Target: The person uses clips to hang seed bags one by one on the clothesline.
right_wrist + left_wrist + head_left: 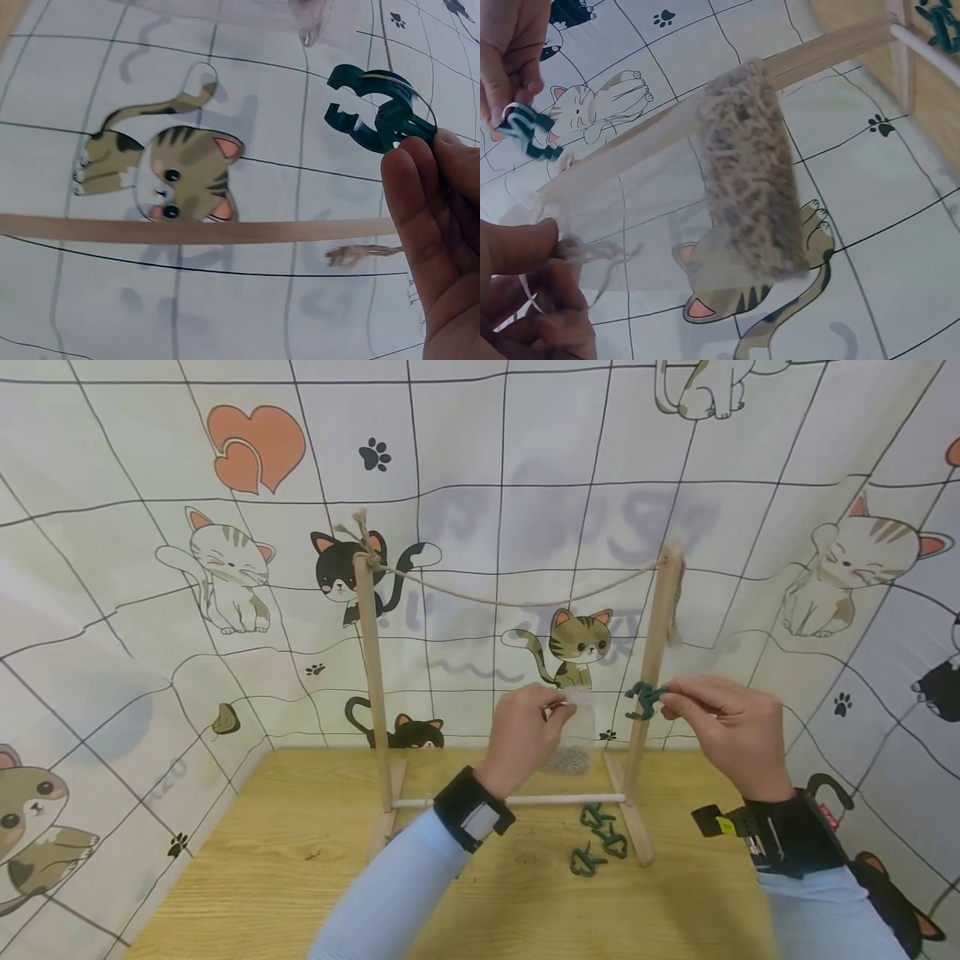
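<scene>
In the head view my left hand (523, 737) pinches the top of a sheer drawstring pouch (582, 720) that hangs upright in front of the wooden frame. Small light-coloured pellets (750, 184) fill the bottom of the pouch, and its loose string trails by my fingers in the left wrist view. To the right, my right hand (729, 731) holds a dark green plastic clip (379, 105) by its handle end between thumb and fingers. The clip's curved jaws point left, toward the pouch, and stand apart from it. Above both hands sags a thin rope (510, 603).
Two wooden posts (372, 668) carry the rope, with a white rod (525, 799) joining them low down. Several green clips (585, 860) lie on the wooden table (247, 860) by the right foot of the frame. A cat-print cloth (465, 452) stands behind.
</scene>
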The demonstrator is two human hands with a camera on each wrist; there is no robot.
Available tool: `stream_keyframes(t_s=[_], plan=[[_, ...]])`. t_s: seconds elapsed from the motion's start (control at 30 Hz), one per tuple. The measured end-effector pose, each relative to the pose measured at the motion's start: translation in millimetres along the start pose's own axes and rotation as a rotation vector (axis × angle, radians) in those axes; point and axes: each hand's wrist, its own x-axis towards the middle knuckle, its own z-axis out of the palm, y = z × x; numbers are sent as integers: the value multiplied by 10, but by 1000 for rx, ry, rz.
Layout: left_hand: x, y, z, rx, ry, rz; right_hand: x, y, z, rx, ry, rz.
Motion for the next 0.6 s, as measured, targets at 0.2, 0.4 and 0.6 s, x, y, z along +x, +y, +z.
stream_keyframes(t_s=[0.2, 0.4, 0.6], plan=[[330, 81, 60, -63, 44, 36, 405, -74, -115, -73, 43, -28], [589, 153, 123, -77, 51, 38, 749, -103, -221, -149, 52, -60], [753, 197, 168, -76, 45, 15, 1014, -207, -268, -159, 55, -65]])
